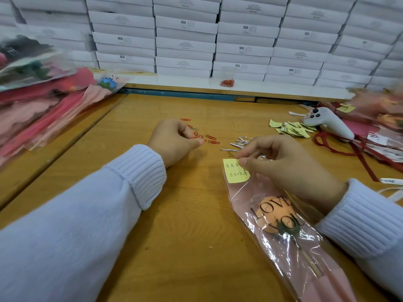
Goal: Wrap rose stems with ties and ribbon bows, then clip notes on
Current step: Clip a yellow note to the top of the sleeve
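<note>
Rose (277, 216) in a pink sleeve lies nearest, on the table (185, 236). Right hand (281, 162) pinches a yellow note (234, 173) against the rose's sleeve top. Left hand (174, 141), well left of the rose and apart from the right, pinches a red clip (199, 136). Silver ties (237, 143) lie just beyond the rose. Ribbon (359, 153) is beyond and right of the rose. Boxes (185, 44) are stacked far behind the rose.

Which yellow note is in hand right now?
The handwritten yellow note that the right hand pinches against the top of the pink rose sleeve; the other notes lie piled beside the white controller.
</note>
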Action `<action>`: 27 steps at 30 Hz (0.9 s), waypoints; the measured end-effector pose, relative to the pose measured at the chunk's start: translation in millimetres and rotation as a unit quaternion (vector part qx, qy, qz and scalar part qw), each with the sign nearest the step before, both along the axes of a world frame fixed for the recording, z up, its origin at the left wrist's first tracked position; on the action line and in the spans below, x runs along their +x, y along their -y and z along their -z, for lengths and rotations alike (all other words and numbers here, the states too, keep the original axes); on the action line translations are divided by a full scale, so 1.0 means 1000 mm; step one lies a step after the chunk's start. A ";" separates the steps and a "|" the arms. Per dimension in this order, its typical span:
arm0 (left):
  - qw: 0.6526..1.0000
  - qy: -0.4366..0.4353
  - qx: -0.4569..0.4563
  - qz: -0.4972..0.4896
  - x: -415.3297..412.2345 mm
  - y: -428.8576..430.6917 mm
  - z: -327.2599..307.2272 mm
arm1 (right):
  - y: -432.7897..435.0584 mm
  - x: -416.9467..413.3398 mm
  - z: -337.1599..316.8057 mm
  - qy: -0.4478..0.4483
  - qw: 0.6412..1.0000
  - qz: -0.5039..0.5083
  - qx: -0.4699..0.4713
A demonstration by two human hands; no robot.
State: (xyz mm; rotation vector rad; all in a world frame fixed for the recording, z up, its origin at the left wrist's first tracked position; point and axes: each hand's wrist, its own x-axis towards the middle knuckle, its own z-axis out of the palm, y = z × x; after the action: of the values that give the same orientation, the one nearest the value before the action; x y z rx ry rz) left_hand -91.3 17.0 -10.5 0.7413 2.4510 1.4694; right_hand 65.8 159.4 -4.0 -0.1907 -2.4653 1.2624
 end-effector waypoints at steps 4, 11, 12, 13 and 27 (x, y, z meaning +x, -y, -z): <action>0.994 0.064 0.085 0.025 0.008 0.002 -0.003 | -0.001 0.000 0.000 0.002 1.000 0.005 0.004; 0.963 0.178 0.124 0.158 0.033 -0.009 -0.006 | -0.001 0.000 0.001 -0.013 1.000 0.009 -0.003; 0.957 0.187 0.114 0.191 0.036 -0.009 -0.007 | -0.001 0.000 0.001 -0.017 1.000 0.010 -0.011; 0.951 0.188 0.102 0.223 0.039 -0.008 -0.008 | -0.001 0.000 0.001 -0.021 1.000 0.010 -0.019; 0.976 0.000 0.082 0.201 0.059 -0.005 -0.002 | -0.002 0.001 0.000 -0.010 0.996 -0.013 -0.083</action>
State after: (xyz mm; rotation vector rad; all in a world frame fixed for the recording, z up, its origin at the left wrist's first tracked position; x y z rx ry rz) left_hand -32.4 22.2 -8.7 1.1869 2.0337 1.5112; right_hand 66.5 161.1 -4.5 -0.1888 -2.3533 1.4721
